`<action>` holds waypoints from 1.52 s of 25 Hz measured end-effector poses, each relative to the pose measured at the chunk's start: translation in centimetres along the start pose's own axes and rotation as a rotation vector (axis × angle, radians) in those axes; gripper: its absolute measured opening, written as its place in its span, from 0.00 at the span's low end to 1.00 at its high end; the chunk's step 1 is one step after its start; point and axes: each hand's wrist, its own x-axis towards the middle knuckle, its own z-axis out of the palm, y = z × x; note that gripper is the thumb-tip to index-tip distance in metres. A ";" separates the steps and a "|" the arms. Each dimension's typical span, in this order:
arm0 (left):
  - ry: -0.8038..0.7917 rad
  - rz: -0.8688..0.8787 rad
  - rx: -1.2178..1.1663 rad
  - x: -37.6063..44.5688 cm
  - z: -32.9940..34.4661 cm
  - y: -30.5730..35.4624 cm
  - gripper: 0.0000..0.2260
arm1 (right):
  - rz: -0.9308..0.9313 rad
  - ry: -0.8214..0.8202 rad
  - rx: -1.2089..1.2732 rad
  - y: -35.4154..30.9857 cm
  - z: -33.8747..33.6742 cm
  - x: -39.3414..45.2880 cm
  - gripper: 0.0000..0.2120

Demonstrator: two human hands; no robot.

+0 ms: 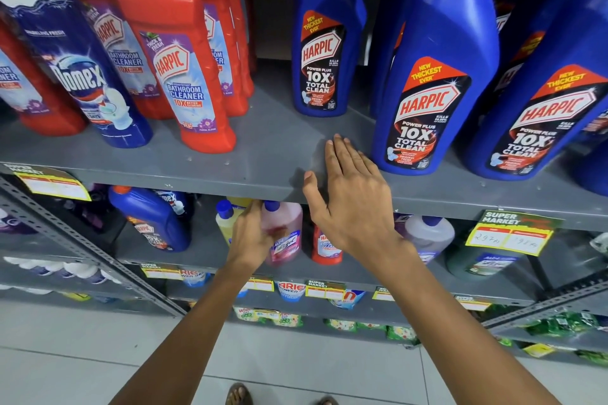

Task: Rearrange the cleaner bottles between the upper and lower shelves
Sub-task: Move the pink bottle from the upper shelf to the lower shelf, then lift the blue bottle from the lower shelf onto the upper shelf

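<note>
My left hand (pixel 255 235) is wrapped around a pink cleaner bottle (pixel 287 233) with a blue cap on the lower shelf (pixel 214 251). My right hand (pixel 350 194) rests flat, fingers spread, on the front edge of the grey upper shelf (pixel 269 154), holding nothing. Just right of that hand stands a big blue Harpic bottle (pixel 437 75), and a smaller blue Harpic bottle (pixel 324 32) stands behind the hand. Red Harpic bathroom cleaner bottles (pixel 177 56) and a Domex bottle (pixel 79 65) fill the upper shelf's left side.
On the lower shelf a blue Harpic bottle (pixel 154 220) leans at the left, a yellow bottle (pixel 227 220) stands beside the pink one, a small red bottle (pixel 324 248) and a clear bottle (pixel 427 233) to the right. Yellow price tags (pixel 510 235) hang on the shelf edges. Detergent packs fill the shelves below.
</note>
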 end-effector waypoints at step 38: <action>0.033 -0.359 -0.075 1.3 -18.6 -21.2 0.27 | 0.024 -0.357 0.725 -19.5 21.2 -7.8 0.27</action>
